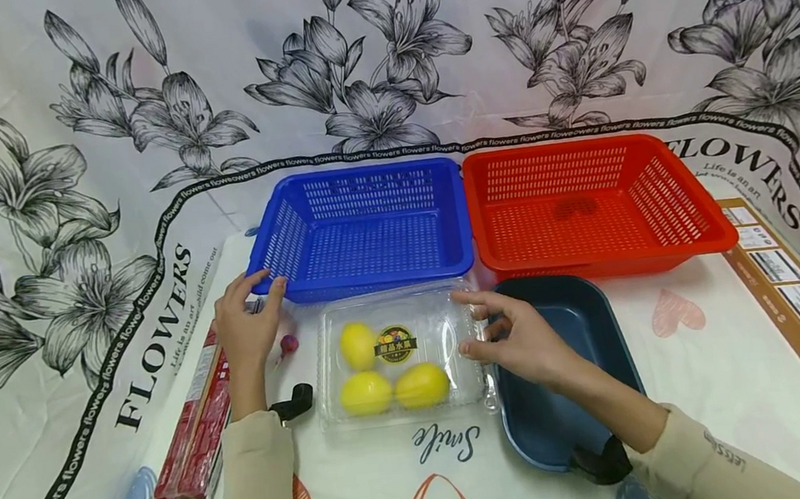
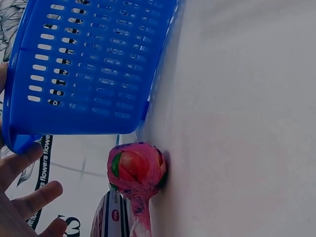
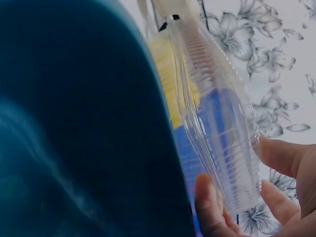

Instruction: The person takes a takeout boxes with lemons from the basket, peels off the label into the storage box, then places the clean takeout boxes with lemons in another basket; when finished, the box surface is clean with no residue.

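The right hand (image 1: 523,334), fingers spread, touches the right edge of the clear lemon box (image 1: 398,358) lying near the blue basket (image 1: 367,228), whose corner the open left hand (image 1: 247,322) steadies; next probably a firm grasp.

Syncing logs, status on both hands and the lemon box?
Left hand open, fingertips on blue basket corner. Right hand open, fingers touching clear lemon box edge, no grip yet. Dark blue tray under right forearm.
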Demonstrator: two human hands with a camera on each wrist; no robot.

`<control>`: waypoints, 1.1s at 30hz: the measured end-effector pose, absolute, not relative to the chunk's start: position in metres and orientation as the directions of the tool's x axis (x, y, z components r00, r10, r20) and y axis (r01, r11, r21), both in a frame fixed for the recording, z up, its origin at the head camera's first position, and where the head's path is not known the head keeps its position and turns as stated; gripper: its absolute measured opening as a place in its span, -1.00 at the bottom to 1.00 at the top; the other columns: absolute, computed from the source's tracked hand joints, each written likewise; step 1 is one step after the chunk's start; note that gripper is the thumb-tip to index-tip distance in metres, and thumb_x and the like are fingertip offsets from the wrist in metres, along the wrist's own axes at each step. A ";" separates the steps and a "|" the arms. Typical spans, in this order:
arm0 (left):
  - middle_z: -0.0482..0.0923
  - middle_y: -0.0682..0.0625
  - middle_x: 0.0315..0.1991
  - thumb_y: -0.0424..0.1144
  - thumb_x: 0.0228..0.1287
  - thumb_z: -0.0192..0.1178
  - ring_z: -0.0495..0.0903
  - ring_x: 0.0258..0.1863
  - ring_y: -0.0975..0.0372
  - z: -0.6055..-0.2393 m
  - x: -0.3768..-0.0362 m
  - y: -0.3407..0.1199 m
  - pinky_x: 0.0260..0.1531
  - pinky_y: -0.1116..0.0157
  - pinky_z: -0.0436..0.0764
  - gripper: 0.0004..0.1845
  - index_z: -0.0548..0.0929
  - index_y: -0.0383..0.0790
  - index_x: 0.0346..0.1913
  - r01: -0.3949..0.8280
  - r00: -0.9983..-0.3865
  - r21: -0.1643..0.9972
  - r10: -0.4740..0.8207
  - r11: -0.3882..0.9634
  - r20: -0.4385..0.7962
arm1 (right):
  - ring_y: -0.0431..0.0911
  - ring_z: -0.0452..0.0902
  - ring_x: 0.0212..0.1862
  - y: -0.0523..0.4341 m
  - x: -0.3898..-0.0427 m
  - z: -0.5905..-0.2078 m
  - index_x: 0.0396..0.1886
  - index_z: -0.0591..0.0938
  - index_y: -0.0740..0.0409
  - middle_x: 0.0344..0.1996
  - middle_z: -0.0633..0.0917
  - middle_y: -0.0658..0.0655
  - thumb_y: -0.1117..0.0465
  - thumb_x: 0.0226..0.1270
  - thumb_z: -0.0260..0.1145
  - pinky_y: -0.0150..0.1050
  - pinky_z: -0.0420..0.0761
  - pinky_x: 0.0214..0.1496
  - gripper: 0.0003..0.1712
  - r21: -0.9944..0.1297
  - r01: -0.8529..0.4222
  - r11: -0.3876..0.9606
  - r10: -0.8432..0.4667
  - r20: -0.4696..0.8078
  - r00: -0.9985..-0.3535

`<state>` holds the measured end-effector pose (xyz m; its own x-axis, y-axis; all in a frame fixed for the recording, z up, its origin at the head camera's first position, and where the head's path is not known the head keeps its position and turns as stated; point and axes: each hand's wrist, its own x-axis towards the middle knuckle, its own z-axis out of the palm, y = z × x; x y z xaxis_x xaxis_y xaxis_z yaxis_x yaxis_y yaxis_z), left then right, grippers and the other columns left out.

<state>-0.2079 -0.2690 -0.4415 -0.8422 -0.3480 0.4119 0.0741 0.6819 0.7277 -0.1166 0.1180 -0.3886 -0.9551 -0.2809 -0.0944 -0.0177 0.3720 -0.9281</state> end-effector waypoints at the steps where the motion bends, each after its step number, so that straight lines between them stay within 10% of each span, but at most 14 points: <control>1: 0.52 -0.12 0.40 0.19 0.30 0.32 0.41 0.33 -0.15 -0.442 -0.208 -0.269 0.21 -0.22 0.20 -0.47 0.73 -0.05 0.18 0.076 -0.842 0.729 -0.347 0.681 0.413 | 0.05 0.53 -0.11 0.118 -0.118 -0.389 0.41 0.53 -0.15 0.15 0.56 0.28 0.22 0.21 0.53 -0.18 0.64 -0.23 -0.25 -0.922 -0.021 0.386 -0.280 -0.095 -0.955; 17: 0.47 -0.11 0.44 0.27 0.32 0.25 0.37 0.39 -0.12 -0.443 -0.208 -0.271 0.28 -0.21 0.15 -0.42 0.69 -0.02 0.23 0.030 -0.857 0.738 -0.363 0.674 0.367 | 0.02 0.53 -0.26 0.113 -0.128 -0.391 0.35 0.59 -0.11 0.04 0.67 0.26 0.04 0.10 0.62 -0.23 0.61 -0.30 -0.24 -0.831 -0.071 0.551 -0.306 -0.122 -0.944; 33: 0.48 -0.06 0.43 0.28 0.32 0.24 0.38 0.38 -0.09 -0.443 -0.212 -0.270 0.27 -0.20 0.16 -0.43 0.69 0.02 0.23 0.012 -0.856 0.726 -0.369 0.687 0.363 | 0.21 0.58 0.21 0.112 -0.130 -0.397 0.39 0.55 -0.07 0.26 0.63 0.23 -0.01 0.16 0.57 -0.02 0.76 -0.08 -0.23 -0.810 -0.110 0.576 -0.340 -0.116 -0.933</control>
